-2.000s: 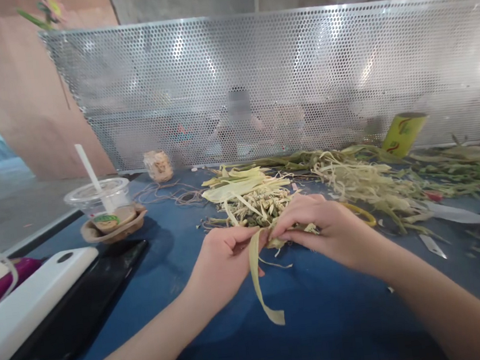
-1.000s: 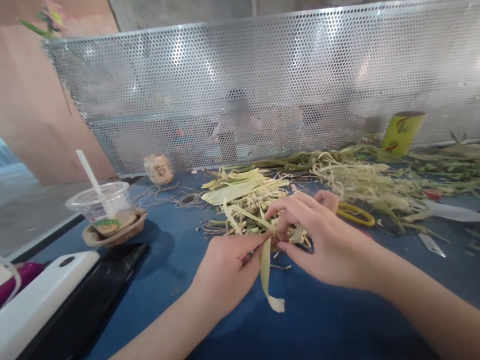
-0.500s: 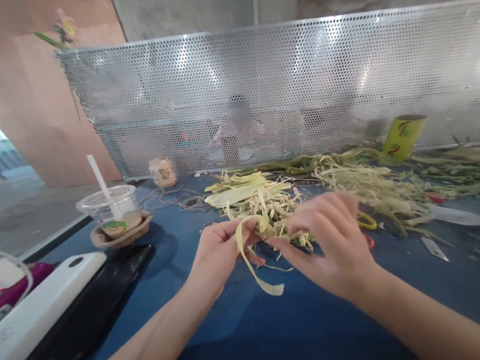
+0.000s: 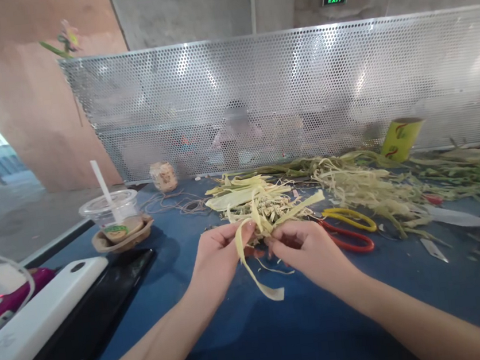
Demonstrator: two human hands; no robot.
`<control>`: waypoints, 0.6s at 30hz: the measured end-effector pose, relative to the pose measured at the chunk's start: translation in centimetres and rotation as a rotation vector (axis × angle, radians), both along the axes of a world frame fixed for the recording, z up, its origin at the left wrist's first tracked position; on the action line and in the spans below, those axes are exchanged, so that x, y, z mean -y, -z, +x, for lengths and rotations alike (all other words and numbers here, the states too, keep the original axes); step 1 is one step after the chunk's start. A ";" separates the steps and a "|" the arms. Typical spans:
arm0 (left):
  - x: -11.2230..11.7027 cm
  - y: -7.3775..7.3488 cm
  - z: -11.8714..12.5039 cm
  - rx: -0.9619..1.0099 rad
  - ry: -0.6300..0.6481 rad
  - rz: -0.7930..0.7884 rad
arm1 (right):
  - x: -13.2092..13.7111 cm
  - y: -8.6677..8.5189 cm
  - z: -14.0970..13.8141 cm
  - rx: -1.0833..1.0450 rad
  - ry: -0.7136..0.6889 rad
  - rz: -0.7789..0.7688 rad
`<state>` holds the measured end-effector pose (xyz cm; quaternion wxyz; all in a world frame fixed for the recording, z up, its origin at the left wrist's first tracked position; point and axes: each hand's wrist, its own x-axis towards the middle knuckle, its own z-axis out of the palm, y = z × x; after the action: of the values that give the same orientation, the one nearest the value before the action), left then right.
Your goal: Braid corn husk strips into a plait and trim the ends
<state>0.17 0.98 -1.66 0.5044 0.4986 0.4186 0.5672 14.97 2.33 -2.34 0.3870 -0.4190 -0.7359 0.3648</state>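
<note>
Between my two hands is a piece made of pale yellow-green dried leaf strips [image 4: 262,221]. My left hand [image 4: 217,256] pinches its left side, and one long strip [image 4: 263,290] curls down from there over the blue table. With thumb and fingers pressed together, my right hand [image 4: 307,248] grips the right side of the strips. Another strip end [image 4: 303,206] sticks out up and to the right above that hand. Directly behind lies a heap of dried leaf pieces [image 4: 245,194]. The fingertips partly hide the held piece.
Red-and-yellow-handled scissors [image 4: 351,242] lie right of my right hand, with a blade [image 4: 433,250] farther right. More dried leaves [image 4: 362,183] and a yellow-green can [image 4: 402,139] stand behind. At left are a drink cup [image 4: 116,217], a black phone [image 4: 94,312] and a white power bank [image 4: 43,318].
My right hand has come down and left from its raised position and closed on the strips. The scissors handles are now uncovered. My left hand stays nearly in place.
</note>
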 end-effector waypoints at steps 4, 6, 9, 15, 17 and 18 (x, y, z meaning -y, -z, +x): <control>-0.5 -0.3 -0.7 0.100 -0.179 0.068 | 0.0 -0.2 0.4 0.124 -0.105 -0.098; -0.7 -0.6 -1.3 0.160 -0.269 0.098 | 0.0 -0.3 0.7 0.195 -0.140 -0.157; -0.9 -1.2 -2.0 0.221 -0.335 0.147 | -0.2 -0.4 1.1 0.275 -0.145 -0.196; -0.8 -1.6 -2.2 0.226 -0.371 0.186 | -0.8 -1.7 2.7 0.514 -0.075 -0.123; -0.6 -1.2 -1.9 0.158 -0.340 0.185 | -0.9 -1.9 3.1 0.574 -0.047 -0.045; -0.5 -1.0 -1.7 0.104 -0.312 0.183 | -0.9 -1.9 3.1 0.579 -0.024 0.006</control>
<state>-1.53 1.43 -0.63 0.3839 0.4413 0.4108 0.6994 18.10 3.18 -0.40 0.1579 -0.4959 -0.8217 0.2322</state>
